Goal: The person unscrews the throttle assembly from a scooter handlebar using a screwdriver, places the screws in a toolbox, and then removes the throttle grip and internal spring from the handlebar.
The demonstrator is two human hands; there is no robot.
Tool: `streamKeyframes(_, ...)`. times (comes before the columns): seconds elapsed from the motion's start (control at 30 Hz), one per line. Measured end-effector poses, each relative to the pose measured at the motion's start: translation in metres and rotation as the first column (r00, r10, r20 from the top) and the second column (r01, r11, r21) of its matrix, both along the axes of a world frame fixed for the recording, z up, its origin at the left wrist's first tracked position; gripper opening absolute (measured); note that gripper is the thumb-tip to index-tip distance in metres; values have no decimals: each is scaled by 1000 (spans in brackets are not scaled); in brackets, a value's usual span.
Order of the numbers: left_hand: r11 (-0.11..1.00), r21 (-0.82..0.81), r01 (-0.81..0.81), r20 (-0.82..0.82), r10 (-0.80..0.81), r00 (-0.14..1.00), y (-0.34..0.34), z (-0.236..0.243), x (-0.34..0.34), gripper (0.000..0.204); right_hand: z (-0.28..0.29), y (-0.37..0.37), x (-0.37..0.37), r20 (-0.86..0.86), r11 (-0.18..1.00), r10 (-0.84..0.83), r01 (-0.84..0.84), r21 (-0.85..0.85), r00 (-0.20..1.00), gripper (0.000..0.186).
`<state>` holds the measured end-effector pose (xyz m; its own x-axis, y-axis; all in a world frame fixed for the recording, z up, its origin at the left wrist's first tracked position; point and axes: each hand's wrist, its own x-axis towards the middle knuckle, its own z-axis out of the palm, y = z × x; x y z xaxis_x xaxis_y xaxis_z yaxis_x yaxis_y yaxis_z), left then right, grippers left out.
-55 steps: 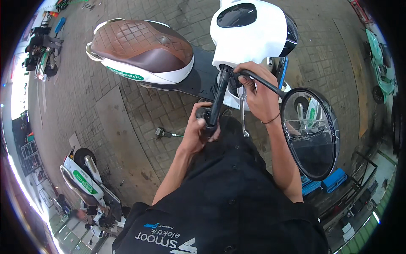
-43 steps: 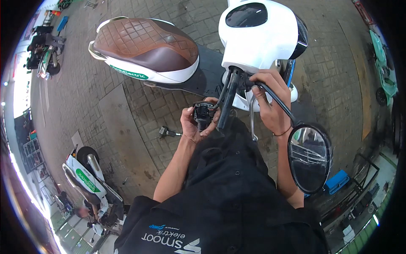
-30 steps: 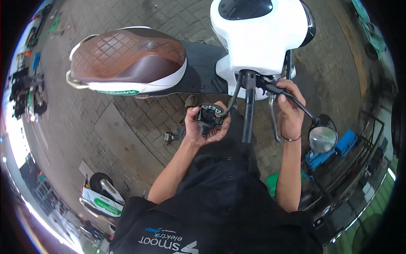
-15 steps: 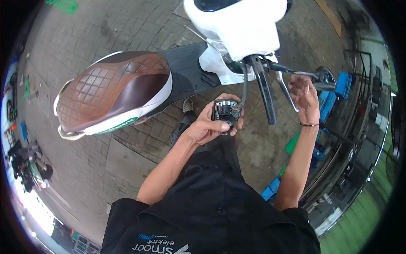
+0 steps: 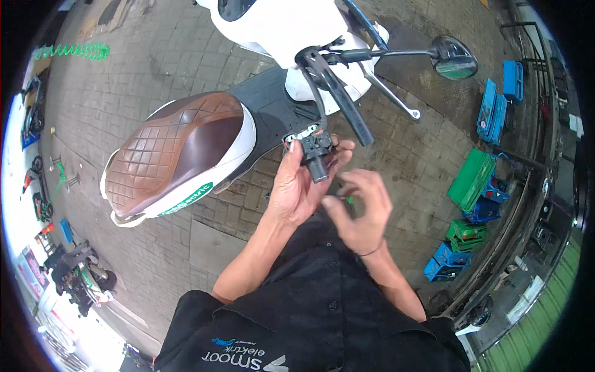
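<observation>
My left hand [image 5: 294, 195] holds a black handlebar switch housing [image 5: 316, 142], its open side with small wires and metal parts facing up. A short black cylindrical piece points out of it toward me. A black cable [image 5: 319, 99] links the housing to the scooter's steering head. Just right of the housing is my right hand [image 5: 365, 211], thumb and fingers curved and apart, with nothing visible between them. Above both hands, the bare black handlebar end [image 5: 350, 111] slants down to the right, beside a silver brake lever [image 5: 390, 96].
The white scooter front [image 5: 279, 28] stands ahead, with a round mirror [image 5: 455, 59] reaching right. Its brown quilted seat [image 5: 180, 149] lies to the left. Blue and green metal toolboxes [image 5: 471, 180] line the right side. A green coiled hose [image 5: 74, 51] hangs at far left.
My right hand has come down from the brake lever and mirror to beside the switch housing. My left hand has tilted the housing, so the cylindrical piece now points toward me.
</observation>
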<state>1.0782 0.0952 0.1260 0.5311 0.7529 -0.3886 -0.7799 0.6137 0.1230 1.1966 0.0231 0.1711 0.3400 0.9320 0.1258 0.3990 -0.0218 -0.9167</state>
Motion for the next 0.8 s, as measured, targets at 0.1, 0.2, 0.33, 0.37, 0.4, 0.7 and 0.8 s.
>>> streamKeyframes(0.1,992,8,123,-252,-117,961,0,16,-7,53,-12,12,-17,21,993,-15,12,116,1000,42)
streamKeyframes(0.2,983,121,135,-349,-85,933,5,23,-12,48,-21,18,-20,-7,988,-20,21,150,1000,40)
streamKeyframes(0.33,943,279,182,-473,-30,881,12,23,-21,45,-31,6,-29,-296,989,-147,136,-59,944,33)
streamKeyframes(0.37,921,315,227,-509,-38,860,18,21,-25,52,-39,5,-32,-394,987,-162,151,-60,905,32)
streamKeyframes(0.4,916,323,237,-513,-41,858,23,19,-27,52,-45,6,-35,-398,986,-167,160,-51,902,32)
streamKeyframes(0.7,740,382,553,-630,-229,742,59,2,-44,86,-79,8,-60,-412,959,-275,280,-51,868,23)
streamKeyframes(0.8,566,460,684,-777,-116,619,75,-14,-50,87,-105,10,-63,-316,959,-225,267,98,922,22)
